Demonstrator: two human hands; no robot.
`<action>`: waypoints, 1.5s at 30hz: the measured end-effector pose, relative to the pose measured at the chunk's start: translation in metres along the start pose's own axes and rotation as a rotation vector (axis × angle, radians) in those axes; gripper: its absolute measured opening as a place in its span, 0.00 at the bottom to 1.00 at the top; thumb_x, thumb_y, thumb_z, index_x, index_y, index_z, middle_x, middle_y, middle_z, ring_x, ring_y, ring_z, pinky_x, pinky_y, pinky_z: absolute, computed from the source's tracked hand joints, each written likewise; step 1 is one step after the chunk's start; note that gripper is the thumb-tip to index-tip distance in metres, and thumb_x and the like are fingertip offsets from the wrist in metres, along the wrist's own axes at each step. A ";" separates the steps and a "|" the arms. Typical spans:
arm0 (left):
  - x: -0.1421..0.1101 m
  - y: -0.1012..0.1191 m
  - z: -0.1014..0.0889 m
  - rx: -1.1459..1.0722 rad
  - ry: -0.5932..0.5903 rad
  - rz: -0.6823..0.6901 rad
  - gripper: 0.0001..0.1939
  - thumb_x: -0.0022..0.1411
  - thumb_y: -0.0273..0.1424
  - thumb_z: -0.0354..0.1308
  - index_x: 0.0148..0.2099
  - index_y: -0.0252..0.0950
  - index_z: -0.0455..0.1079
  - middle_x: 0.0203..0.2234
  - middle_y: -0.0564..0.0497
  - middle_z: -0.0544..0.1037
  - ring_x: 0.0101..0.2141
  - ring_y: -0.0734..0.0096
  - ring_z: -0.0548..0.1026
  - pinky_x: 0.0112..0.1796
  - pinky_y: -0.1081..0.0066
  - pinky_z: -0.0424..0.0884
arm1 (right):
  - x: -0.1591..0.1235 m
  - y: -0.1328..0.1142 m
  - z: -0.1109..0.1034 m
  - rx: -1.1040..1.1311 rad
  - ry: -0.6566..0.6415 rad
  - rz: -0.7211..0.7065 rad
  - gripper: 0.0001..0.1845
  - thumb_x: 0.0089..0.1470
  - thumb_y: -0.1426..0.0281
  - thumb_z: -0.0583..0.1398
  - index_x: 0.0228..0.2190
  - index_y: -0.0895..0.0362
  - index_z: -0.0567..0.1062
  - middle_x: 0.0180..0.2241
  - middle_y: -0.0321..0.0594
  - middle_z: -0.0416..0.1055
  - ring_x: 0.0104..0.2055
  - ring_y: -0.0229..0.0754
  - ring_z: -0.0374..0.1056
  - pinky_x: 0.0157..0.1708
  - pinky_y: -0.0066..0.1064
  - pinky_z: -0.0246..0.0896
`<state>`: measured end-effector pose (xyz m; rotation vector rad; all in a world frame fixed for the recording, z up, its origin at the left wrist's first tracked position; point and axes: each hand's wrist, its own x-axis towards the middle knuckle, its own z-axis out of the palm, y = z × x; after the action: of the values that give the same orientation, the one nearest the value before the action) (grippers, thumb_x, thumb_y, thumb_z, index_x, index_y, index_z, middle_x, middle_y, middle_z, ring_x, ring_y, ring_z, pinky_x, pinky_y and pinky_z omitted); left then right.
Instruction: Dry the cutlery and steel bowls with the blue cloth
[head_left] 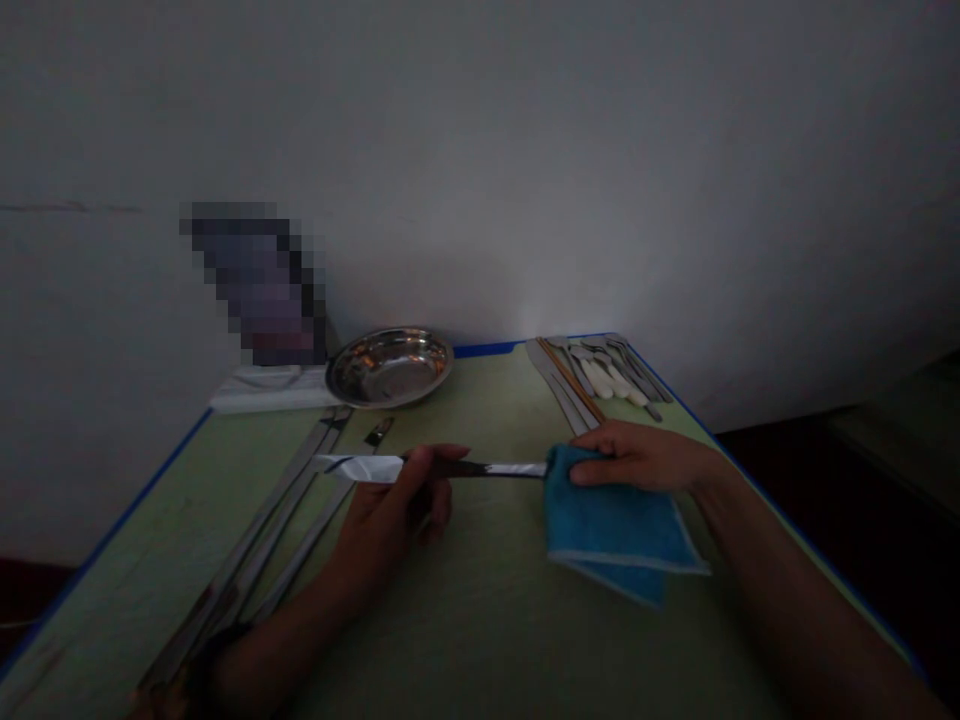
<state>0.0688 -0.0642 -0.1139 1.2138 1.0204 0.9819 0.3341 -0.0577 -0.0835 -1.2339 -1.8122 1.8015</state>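
Observation:
A long, shiny metal table knife [367,469] lies crosswise in front of me, above the table. My left hand [397,505] grips it near its middle, thumb on top, with the wide flat end sticking out to the left. My right hand [637,458] pinches a folded blue cloth [615,530] around the knife's right end, which the cloth hides. The cloth's white-edged corners hang below my fingers. Several long, flat metal utensils [259,525] lie side by side on the left of the table, partly behind my left forearm.
A round steel bowl [390,370] stands at the back of the green-topped table [480,610], against the wall. Behind my right hand lie chopsticks [571,375], knives [553,378], and spoons and forks [611,375]. A blurred upright object [259,285] rises from a white base [262,392].

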 end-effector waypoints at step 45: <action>-0.004 -0.010 0.001 0.092 -0.208 0.038 0.20 0.64 0.42 0.47 0.37 0.31 0.72 0.12 0.58 0.65 0.15 0.80 0.63 0.18 0.80 0.58 | 0.039 -0.012 0.078 -0.511 0.301 -0.339 0.16 0.58 0.61 0.50 0.30 0.57 0.73 0.23 0.34 0.68 0.25 0.35 0.63 0.27 0.26 0.54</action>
<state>0.0689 -0.0694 -0.1233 1.3851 0.8886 0.8256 0.2497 -0.0788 -0.0986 -1.1830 -2.2011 0.9465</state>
